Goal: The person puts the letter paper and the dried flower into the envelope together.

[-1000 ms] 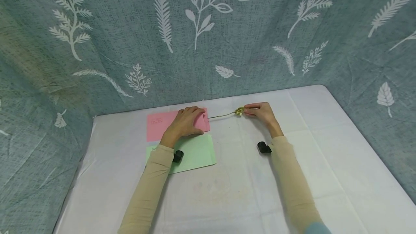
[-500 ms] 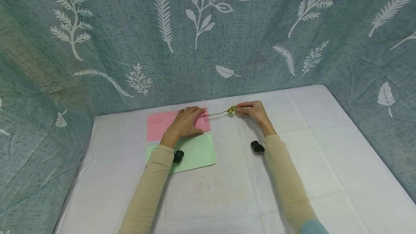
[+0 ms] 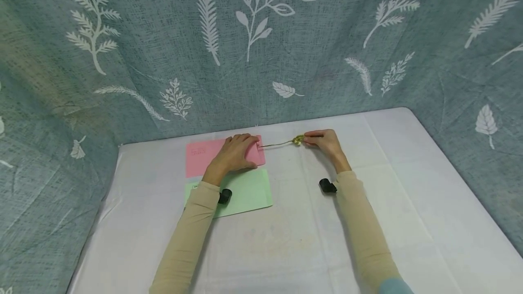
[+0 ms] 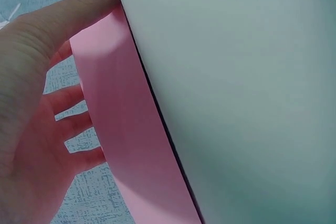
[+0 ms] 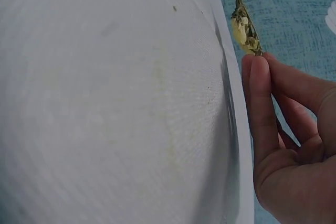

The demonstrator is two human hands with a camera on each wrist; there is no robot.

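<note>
My left hand (image 3: 234, 154) spans a pink envelope (image 3: 202, 159), with its thumb at the near edge and its fingers spread toward the far edge. Part of the pink paper (image 4: 115, 93) bows up under the fingers in the left wrist view. My right hand (image 3: 326, 144) pinches a dried flower sprig (image 3: 298, 139) at its yellow blossom end, between thumb and fingertips. Its thin stem points left and its tip lies at the envelope's right end; I cannot tell whether it is inside. The right wrist view shows the blossoms (image 5: 243, 31) just beyond the fingertips.
A light green envelope (image 3: 247, 192) lies just in front of the pink one, partly under the left forearm. White cloth (image 3: 294, 248) covers the table. A teal leaf-patterned curtain (image 3: 310, 71) hangs behind and at both sides. A black wrist camera (image 3: 327, 185) sits on each wrist.
My right hand first moved left, bringing the stem over the envelope's right end, then drew back a little to the right with the sprig. My left hand has stayed in place.
</note>
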